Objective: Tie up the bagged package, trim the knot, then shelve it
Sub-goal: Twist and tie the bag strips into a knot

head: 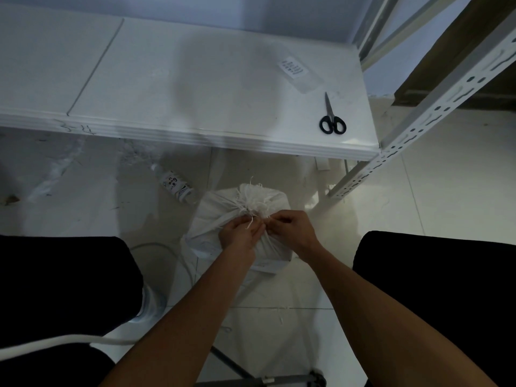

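Note:
A white bagged package point(215, 216) stands on the tiled floor between my knees. Its gathered neck ends in a frayed white tuft point(252, 198) pointing away from me. My left hand point(241, 233) and my right hand point(291, 229) meet just below that tuft, fingertips pinching the white tie strands at the bag's neck. A loose strand curls between the two hands. Black-handled scissors point(332, 118) lie shut on the white table, far to the upper right of my hands.
The white table point(173, 79) spans the top, its front edge above the package. A slotted metal shelf post point(418, 127) slants down at right. A plastic bottle point(177, 185) lies on the floor left of the package. A printed label point(296, 71) rests near the scissors. My dark-trousered knees flank both sides.

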Motion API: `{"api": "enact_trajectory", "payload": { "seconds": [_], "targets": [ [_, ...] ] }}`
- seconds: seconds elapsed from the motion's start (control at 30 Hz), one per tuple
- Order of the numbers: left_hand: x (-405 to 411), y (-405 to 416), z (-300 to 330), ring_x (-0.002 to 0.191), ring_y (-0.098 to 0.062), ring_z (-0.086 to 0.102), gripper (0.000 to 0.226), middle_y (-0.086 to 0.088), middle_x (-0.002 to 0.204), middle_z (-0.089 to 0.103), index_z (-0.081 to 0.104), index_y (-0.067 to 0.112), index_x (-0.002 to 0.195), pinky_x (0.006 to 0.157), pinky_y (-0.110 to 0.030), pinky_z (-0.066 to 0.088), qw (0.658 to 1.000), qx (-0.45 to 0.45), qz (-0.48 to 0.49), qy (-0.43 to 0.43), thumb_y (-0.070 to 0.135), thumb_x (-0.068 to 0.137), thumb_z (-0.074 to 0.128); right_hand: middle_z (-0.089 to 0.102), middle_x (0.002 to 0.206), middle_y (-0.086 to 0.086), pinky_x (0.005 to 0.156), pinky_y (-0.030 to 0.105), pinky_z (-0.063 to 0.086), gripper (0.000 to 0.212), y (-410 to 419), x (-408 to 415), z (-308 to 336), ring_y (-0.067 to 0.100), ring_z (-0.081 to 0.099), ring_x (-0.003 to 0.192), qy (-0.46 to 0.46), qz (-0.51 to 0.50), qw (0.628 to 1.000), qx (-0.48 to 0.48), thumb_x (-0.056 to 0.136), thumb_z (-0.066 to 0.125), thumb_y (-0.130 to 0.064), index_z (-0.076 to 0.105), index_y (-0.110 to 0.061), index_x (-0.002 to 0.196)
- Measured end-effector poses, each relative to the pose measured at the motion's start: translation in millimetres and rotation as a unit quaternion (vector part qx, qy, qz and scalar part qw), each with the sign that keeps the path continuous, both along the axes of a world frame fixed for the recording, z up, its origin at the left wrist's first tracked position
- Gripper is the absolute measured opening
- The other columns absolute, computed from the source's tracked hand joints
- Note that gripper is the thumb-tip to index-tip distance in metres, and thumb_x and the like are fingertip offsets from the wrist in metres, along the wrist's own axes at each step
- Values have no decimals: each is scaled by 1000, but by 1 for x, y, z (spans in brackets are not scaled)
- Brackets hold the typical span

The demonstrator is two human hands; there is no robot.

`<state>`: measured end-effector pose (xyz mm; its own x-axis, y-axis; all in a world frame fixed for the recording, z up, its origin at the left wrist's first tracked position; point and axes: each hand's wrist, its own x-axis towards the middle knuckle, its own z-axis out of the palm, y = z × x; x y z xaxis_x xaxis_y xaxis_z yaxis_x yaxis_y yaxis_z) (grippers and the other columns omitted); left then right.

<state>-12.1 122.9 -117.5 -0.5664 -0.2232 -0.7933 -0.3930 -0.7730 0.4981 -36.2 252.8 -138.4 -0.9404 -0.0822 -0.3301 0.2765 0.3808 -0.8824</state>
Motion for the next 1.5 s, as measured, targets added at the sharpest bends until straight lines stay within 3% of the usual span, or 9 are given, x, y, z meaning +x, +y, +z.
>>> {"api": "enact_trajectory", "payload": {
  "seconds": [0.1, 0.37, 0.5, 0.77, 0.93, 1.17, 1.5],
  "targets": [
    [1, 0, 0, 58, -21, 73, 26, -24, 88, 67, 61, -12, 109, 56, -26, 61, 1000, -3, 4, 5, -17, 84, 61, 77, 77, 7, 81, 48, 60, 7, -1, 1, 1, 27, 74, 77, -3, -2, 1000, -5, 82, 76, -15, 80, -9, 82],
    [3, 3, -2, 61, -18, 73, 27, -20, 88, 69, 63, -7, 107, 63, -26, 62, 1000, 2, 19, 17, -16, 82, 65, 77, 82, 14, 87, 48, 60, 9, -2, 4, 4, 30, 74, 83, -37, -31, 997, -61, 85, 74, -11, 79, -4, 86],
    [3, 3, -2, 61, -17, 74, 18, -19, 89, 69, 64, -3, 92, 68, -29, 62, 999, 7, 31, 14, -16, 81, 66, 77, 82, 12, 87, 48, 59, 9, -2, 3, 4, 28, 75, 82, -36, -37, 997, -61, 84, 74, -12, 79, -5, 86],
    [3, 1, -7, 72, -20, 75, 36, -23, 101, 69, 60, -12, 117, 68, -27, 62, 999, 25, 27, 25, -13, 82, 67, 77, 82, 14, 88, 50, 59, 8, -1, 4, 2, 31, 74, 84, -36, -39, 997, -63, 84, 73, -11, 79, -5, 85],
    [3, 3, -8, 66, -16, 74, 34, -18, 93, 70, 61, -12, 115, 65, -24, 61, 999, 6, 12, 28, -12, 82, 67, 76, 83, 17, 86, 49, 59, 9, -3, 2, 3, 23, 73, 78, -26, -26, 997, -65, 85, 73, -8, 78, -2, 86],
    [4, 4, -2, 57, -14, 72, 27, -16, 83, 70, 63, -9, 110, 59, -23, 60, 1000, -3, 15, 26, -12, 83, 66, 75, 85, 21, 88, 49, 58, 7, -4, 4, 0, 25, 71, 78, -38, -53, 993, -101, 83, 73, -3, 78, 0, 87],
    [5, 3, -7, 63, -15, 74, 30, -16, 85, 71, 62, -10, 112, 67, -25, 62, 999, 7, 18, 32, -11, 82, 68, 76, 87, 19, 86, 39, 60, 9, -4, 3, 1, 24, 72, 80, -54, -49, 991, -115, 84, 74, -5, 78, 0, 90]
  ]
}}
